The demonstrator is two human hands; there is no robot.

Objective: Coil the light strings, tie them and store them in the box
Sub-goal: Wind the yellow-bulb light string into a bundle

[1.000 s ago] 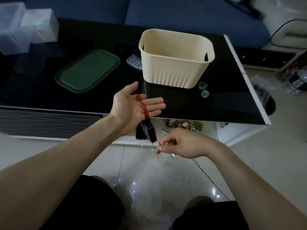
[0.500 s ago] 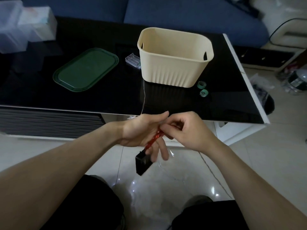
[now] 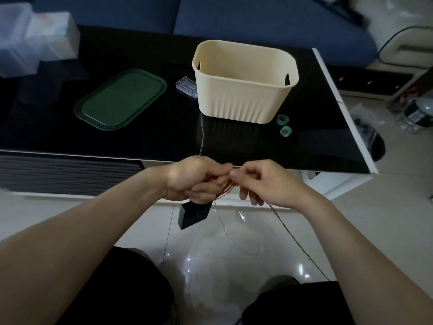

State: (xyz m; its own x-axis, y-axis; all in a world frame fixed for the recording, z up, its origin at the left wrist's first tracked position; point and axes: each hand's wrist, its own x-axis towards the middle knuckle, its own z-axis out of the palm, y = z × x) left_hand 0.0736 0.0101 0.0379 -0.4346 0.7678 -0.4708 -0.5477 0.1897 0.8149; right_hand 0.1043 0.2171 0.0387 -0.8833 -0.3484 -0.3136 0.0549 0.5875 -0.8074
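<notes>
Below the table's front edge, my left hand (image 3: 196, 179) is curled round a coil of red light string (image 3: 225, 190). A black battery box (image 3: 193, 214) hangs under that hand. My right hand (image 3: 262, 182) pinches the red wire just beside the left fingertips. The loose end of the wire (image 3: 290, 233) trails from my right hand down to the floor. The cream ribbed box (image 3: 243, 99) stands open on the black table (image 3: 150, 137). A second thin clear wire (image 3: 202, 134) runs from near the box toward the table's edge.
A green lid (image 3: 120, 99) lies left of the box. A clear battery case (image 3: 186, 86) sits beside the box. Two green tape rolls (image 3: 284, 125) lie at its right. Clear containers (image 3: 30, 45) stand at the far left. A blue sofa (image 3: 257, 17) is behind.
My left hand went from open palm up, with the red wire looped over it, to curled round the coil. Both hands came together, and my right hand shifted right along the wire.
</notes>
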